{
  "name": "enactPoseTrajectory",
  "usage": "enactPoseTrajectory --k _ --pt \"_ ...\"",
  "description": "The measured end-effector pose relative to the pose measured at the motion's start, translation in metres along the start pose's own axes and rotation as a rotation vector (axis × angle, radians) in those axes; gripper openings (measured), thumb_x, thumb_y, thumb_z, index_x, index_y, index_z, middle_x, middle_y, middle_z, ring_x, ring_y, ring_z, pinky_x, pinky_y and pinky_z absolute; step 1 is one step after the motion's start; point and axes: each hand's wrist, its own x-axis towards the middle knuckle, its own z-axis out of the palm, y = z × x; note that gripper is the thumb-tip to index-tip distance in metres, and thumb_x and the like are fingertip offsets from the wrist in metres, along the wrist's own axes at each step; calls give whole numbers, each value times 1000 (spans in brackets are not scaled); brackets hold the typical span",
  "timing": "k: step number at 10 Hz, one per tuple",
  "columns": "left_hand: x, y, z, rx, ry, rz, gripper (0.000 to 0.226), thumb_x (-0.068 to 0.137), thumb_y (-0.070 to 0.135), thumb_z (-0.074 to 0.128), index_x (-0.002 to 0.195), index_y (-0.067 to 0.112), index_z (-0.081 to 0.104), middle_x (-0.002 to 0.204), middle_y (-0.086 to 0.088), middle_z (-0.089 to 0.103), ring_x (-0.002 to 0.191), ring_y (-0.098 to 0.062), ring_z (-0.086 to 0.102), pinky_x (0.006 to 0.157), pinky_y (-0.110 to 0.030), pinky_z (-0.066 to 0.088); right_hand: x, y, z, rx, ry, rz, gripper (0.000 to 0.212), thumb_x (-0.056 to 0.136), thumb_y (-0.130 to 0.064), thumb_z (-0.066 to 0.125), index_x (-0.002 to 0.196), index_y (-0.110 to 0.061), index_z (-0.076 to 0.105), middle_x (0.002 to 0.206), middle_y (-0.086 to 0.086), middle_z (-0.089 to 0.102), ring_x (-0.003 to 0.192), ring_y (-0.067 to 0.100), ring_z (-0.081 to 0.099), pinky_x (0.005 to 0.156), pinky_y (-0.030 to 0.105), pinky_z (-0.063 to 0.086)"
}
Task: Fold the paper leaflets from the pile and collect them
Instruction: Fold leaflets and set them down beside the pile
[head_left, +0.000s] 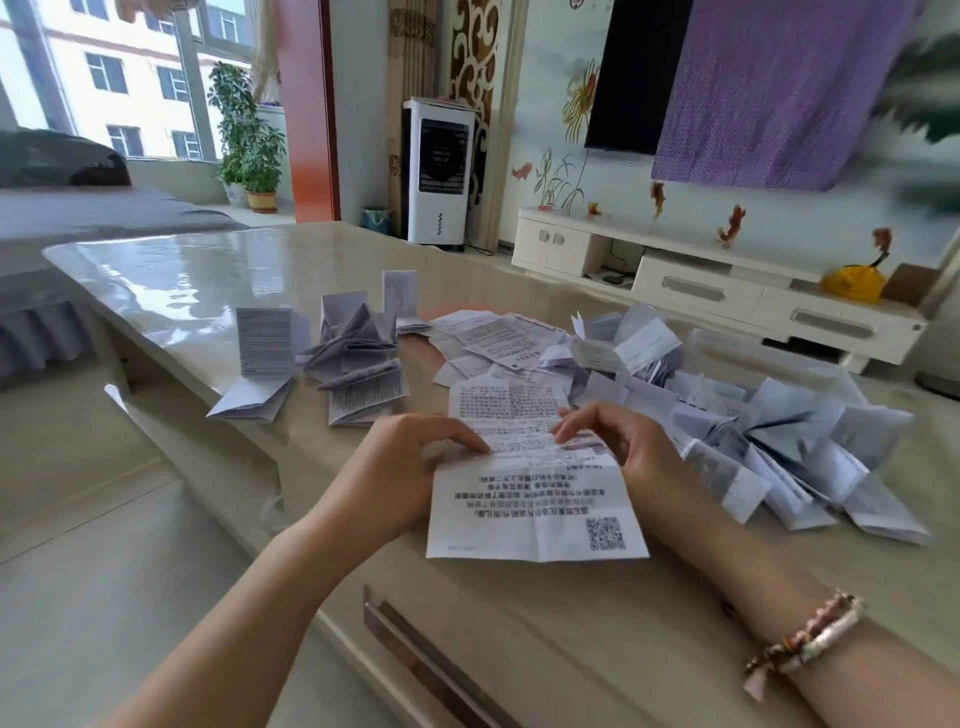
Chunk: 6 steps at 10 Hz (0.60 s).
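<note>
A white printed leaflet (530, 499) with a QR code lies unfolded on the beige table (218, 280) in front of me. My left hand (410, 467) holds its left edge at a crease, fingers curled onto the paper. My right hand (618, 447) pinches the same crease from the right side. To the right spreads a large pile of leaflets (769, 441). Flat leaflets (498, 338) lie behind the one I hold. At the left sits a small group of folded leaflets (353, 358), some standing half open.
The table's left edge runs diagonally beside a tiled floor (104, 519). A drawer handle (431, 660) sits in the table's near face. A clear plastic box (769, 358) lies behind the pile. A white TV cabinet (701, 280) and an air cooler (436, 171) stand beyond.
</note>
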Motion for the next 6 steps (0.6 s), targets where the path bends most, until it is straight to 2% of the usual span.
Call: enactPoseTrajectory --k 1,2,3,4,5,6 --pt "-1 1 6 -63 -58 -5 29 72 -9 75 87 16 76 99 5 70 89 3 65 85 -18 52 15 60 -35 -197 -183 166 45 45 -43 93 83 -29 75 94 -12 73 117 14 60 100 30 49" --pt "1 0 6 -87 -83 17 18 75 2 76 87 16 77 90 2 73 81 -2 66 76 -24 53 -3 51 -23 -127 -360 64 13 69 -26 84 77 -30 74 89 -18 72 102 4 64 92 21 51" --pt "3 1 4 -124 15 -55 10 82 29 71 72 26 73 67 0 69 59 -5 54 61 -25 45 5 6 5 -94 14 44 10 88 -17 66 78 -19 65 74 -9 66 73 0 60 63 4 44" --pt "4 8 7 -231 76 -159 6 84 32 71 82 28 74 80 10 74 75 -12 68 77 -34 55 7 1 8 -75 93 26 24 89 -39 62 93 -16 70 86 -4 73 78 7 68 74 21 53" --pt "4 9 11 43 153 -152 28 82 35 72 107 24 62 80 12 66 75 -11 60 69 -32 46 10 11 10 -292 147 74 17 86 -39 66 91 -23 61 75 -6 67 67 9 62 59 26 47" --pt "2 11 13 256 161 -207 75 80 41 72 142 27 32 106 6 54 108 -19 49 91 -32 39 7 12 8 -462 137 85 32 83 -41 70 102 -26 50 69 -9 57 67 7 56 59 25 38"
